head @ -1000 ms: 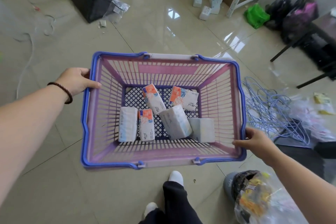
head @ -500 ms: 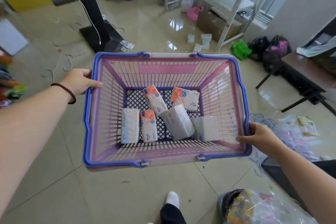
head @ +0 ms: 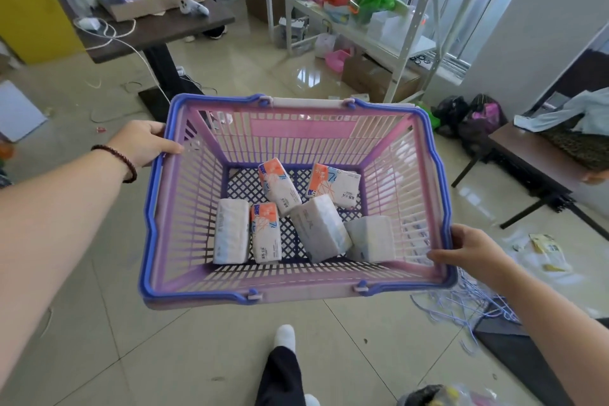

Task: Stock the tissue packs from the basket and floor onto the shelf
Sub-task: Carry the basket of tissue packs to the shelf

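I hold a pink basket [head: 329, 133] with a blue rim in front of me, above the tiled floor. My left hand [head: 145, 142] grips its left rim near the far corner. My right hand [head: 468, 249] grips the right rim near the close corner. Several tissue packs lie on the basket's bottom: white ones such as [head: 231, 231] and orange-and-white ones such as [head: 278, 184]. A white metal shelf [head: 415, 16] stands ahead at the upper right, with a green bag and boxes on it. A tissue pack [head: 362, 96] on the floor peeks out just behind the basket's far rim.
A dark table [head: 155, 33] with a box, cables and a black pedestal stands ahead left. A dark bench [head: 534, 155] with cloth on it is at the right, black bags [head: 468, 119] beside it. Blue wire hangers [head: 474, 300] lie on the floor at my right. My foot [head: 285, 336] is below the basket.
My view has tilted up and the basket has come higher and forward; the shelf and table now show fully. Both hands keep their grip on the rim.
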